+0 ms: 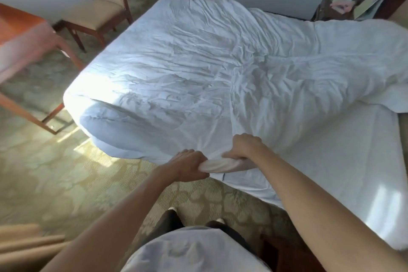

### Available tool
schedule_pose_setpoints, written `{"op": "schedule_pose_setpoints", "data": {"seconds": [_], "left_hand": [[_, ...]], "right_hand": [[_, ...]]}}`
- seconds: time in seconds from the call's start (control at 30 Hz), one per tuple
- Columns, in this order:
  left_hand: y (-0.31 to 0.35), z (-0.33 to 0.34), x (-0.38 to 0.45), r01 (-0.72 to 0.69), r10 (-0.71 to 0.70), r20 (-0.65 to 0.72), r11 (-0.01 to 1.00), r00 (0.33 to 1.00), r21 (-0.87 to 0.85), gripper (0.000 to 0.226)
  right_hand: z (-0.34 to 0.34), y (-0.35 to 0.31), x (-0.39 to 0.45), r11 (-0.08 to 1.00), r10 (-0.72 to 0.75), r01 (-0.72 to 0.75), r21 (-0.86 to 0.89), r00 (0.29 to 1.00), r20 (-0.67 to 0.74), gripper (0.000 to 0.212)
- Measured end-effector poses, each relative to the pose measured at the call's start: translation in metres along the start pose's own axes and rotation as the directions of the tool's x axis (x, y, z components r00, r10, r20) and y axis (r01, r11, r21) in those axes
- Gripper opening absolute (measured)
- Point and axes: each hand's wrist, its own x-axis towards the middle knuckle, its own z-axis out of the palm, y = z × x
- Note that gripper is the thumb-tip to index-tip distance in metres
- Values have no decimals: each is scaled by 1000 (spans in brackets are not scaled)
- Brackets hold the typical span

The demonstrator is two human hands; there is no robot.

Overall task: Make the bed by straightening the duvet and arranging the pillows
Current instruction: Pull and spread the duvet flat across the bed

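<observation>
From the head camera, the left hand [189,164] and right hand [244,147] each clench the bunched near edge of the white duvet [198,68], close together. The wrinkled duvet lies spread over the bed, leaving the bare mattress sheet [344,161] exposed at right. A cushioned wooden chair [97,6] stands on the patterned carpet [44,172] beyond.

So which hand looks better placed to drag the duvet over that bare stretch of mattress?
The right hand, probably. Both hands grip the bunched duvet edge, but the right one is nearer the uncovered mattress; the left hand sits toward the already covered end.
</observation>
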Motion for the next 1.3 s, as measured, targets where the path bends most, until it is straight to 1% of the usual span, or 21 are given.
{"op": "schedule_pose_setpoints", "data": {"seconds": [0.07, 0.2, 0.27, 0.33, 0.43, 0.5, 0.57, 0.63, 0.7, 0.77, 0.83, 0.87, 0.9, 0.93, 1.0, 1.07, 1.13, 1.17, 1.2, 1.23, 1.3], "left_hand": [[2, -4, -3, -34, 33, 28, 999, 999, 25, 12], [-9, -6, -5, -44, 44, 50, 999, 998, 2, 17], [-16, -6, -1, -62, 64, 71, 998, 995, -23, 20], [-21, -7, 5, -80, 85, 107, 996, 991, -51, 22], [-30, -18, 15, -89, 105, 194, 992, 975, -89, 31], [-38, -25, 25, -27, 85, 262, 975, 961, -221, 42], [-43, -28, 40, 59, 34, 265, 940, 964, -337, 50], [-36, -33, 59, 67, 21, 198, 901, 980, -429, 52], [-15, -37, 79, 89, 44, 190, 764, 981, -640, 52], [13, -38, 100, 245, 75, 309, 448, 948, -860, 57], [40, -36, 122, 416, 102, 429, 131, 897, -900, 61], [53, -31, 131, 459, 86, 459, 19, 884, -888, 63], [66, -27, 137, 472, 45, 470, -44, 881, -881, 64], [78, -22, 143, 450, -35, 452, -45, 892, -892, 60], [101, -11, 151, 324, -164, 316, 25, 934, -946, 45], [123, -5, 154, 178, -100, 167, 108, 981, -978, 43], [140, -2, 152, -13, 38, 0, 355, 999, -935, 53], [145, 1, 151, -126, 150, -55, 515, 987, -848, 57], [149, 6, 151, -231, 290, -48, 642, 956, -731, 59], [152, 15, 151, -332, 431, 22, 725, 902, -604, 61], [164, 27, 145, -505, 621, 247, 764, 744, -400, 66]], "right_hand": [[13, -5, 12, 994, 107, -108, 33, 994, 34, 52], [20, 3, 18, 940, 312, -294, 173, 946, -90, 61], [16, 12, 19, 894, 397, -369, 253, 915, -72, 52], [17, 22, 16, 812, 451, -393, 430, 892, -35, 39], [21, 32, 0, 614, 494, -346, 709, 869, -4, 34], [19, 34, -15, 485, 532, -242, 841, 844, -64, 35], [15, 32, -34, 431, 588, -169, 886, 798, -133, 28], [14, 29, -51, 440, 601, -115, 891, 775, -197, 23], [14, 22, -70, 461, 597, -81, 884, 765, -242, 22], [16, 9, -87, 484, 586, -56, 873, 762, -276, 17], [20, -3, -97, 494, 570, -38, 869, 768, -291, 12], [22, -7, -100, 500, 566, -37, 865, 770, -294, 10], [25, -10, -102, 505, 558, -41, 862, 777, -290, 9], [29, -10, -105, 510, 547, -53, 859, 791, -276, 7], [37, -3, -112, 516, 510, -93, 852, 832, -218, 10], [41, 17, -121, 450, 508, -104, 887, 847, -158, 24], [39, 46, -131, 287, 562, -56, 956, 818, -121, 32], [36, 62, -135, 219, 600, -19, 975, 791, -120, 34], [34, 80, -137, 176, 645, 16, 984, 753, -128, 36], [32, 99, -138, 151, 684, 39, 988, 718, -133, 40], [27, 131, -138, 179, 701, 2, 984, 701, -129, 61]]}}
